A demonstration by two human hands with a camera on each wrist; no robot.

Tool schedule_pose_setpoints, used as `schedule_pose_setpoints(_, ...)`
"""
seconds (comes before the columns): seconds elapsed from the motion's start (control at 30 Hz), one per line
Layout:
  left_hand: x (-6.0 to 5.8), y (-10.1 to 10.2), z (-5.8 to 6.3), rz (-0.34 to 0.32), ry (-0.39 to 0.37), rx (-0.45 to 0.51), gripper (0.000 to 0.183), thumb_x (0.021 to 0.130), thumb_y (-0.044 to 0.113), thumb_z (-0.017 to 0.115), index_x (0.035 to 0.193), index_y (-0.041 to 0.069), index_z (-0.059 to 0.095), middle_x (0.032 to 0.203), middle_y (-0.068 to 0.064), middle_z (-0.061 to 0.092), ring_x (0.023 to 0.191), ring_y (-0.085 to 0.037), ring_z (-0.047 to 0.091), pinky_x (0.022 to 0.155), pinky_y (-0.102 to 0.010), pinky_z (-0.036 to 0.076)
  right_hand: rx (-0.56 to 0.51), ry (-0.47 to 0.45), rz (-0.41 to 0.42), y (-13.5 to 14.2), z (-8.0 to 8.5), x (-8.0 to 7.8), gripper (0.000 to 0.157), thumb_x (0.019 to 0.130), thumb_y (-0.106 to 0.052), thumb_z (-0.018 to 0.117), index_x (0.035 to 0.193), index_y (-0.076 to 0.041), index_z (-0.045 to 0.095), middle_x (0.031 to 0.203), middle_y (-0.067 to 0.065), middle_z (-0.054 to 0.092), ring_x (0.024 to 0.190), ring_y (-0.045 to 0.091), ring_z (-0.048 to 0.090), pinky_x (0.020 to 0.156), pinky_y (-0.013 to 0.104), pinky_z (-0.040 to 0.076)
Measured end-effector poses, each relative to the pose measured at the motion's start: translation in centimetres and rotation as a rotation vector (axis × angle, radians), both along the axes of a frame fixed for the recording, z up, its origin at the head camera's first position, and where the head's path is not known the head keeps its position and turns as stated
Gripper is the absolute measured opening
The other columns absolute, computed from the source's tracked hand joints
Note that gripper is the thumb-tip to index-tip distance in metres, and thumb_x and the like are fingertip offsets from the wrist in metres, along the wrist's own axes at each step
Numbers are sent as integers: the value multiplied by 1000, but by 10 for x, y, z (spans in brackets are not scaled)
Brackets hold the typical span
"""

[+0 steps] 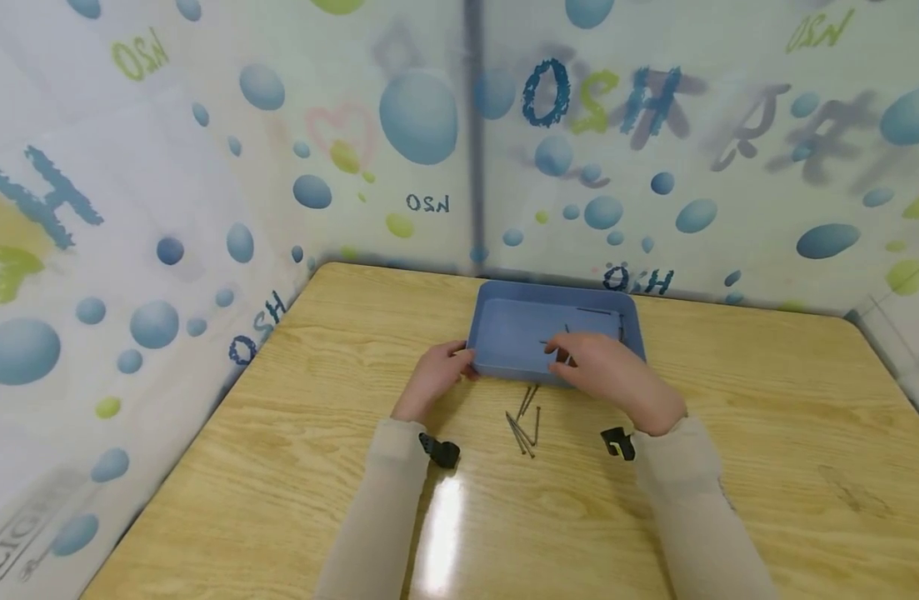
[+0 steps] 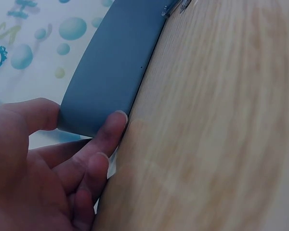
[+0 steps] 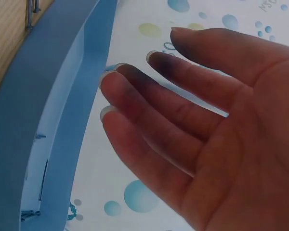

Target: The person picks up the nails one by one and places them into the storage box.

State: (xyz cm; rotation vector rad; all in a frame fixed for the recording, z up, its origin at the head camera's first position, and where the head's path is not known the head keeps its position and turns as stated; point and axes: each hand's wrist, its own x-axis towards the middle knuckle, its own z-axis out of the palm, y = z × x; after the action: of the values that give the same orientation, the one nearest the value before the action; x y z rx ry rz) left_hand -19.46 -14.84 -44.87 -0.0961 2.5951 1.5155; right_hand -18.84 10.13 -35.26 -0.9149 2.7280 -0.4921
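A shallow blue tray [image 1: 507, 329] lies at the far side of the table. My left hand [image 1: 438, 372] grips its near left corner; in the left wrist view the thumb is on one side of the corner and the fingertips [image 2: 116, 122] touch its outer wall low down. Over the tray's right part hovers my right hand [image 1: 605, 371], fingers loosely bent, and the right wrist view shows nothing held in it. Some thin metal nails [image 1: 594, 312] lie inside the tray, partly hidden by that hand. Several more nails [image 1: 537, 425] are scattered on the table just in front.
The wooden table [image 1: 294, 475] reaches up to patterned sheet walls [image 1: 399, 225] behind and on the left. Black wrist mounts [image 1: 446, 454] sit at both sleeve cuffs. A bright reflection shows on the tabletop between the arms.
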Motion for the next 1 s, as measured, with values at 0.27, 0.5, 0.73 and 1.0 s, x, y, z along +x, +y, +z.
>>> schedule_pose_setpoints(0.27, -1, -1, 1, -15, 3, -15, 39, 92, 35, 45, 123, 13, 55, 77, -2, 66, 79, -13, 58, 70, -30, 46, 69, -83, 38, -14, -9, 6, 23, 87, -20, 59, 108, -11, 58, 96, -1, 60, 85, 15, 56, 71, 33, 45)
schedule_pose_setpoints(0.5, 0, 1, 3, -12, 6, -16, 38, 92, 32, 46, 123, 12, 55, 77, -3, 66, 78, -14, 59, 70, -30, 46, 102, -99, 65, -24, -19, 12, 31, 84, -11, 61, 114, -9, 57, 111, 6, 58, 100, 22, 54, 80, 38, 43)
schedule_pose_setpoints(0.73, 1, 2, 4, -2, -5, -26, 39, 92, 33, 46, 126, 14, 53, 76, -2, 66, 79, -13, 59, 71, -30, 46, 184, -136, 84, -35, -26, 16, 45, 82, -6, 63, 125, -10, 51, 121, 9, 53, 108, 26, 50, 85, 40, 41)
schedule_pose_setpoints(1.0, 1, -1, 3, -2, -4, -40, 40, 92, 34, 45, 126, 15, 52, 73, -1, 66, 78, -12, 58, 70, -30, 45, 210, -151, 71, -42, -35, 18, 47, 82, -5, 61, 126, -13, 50, 122, 8, 50, 99, 22, 53, 76, 36, 44)
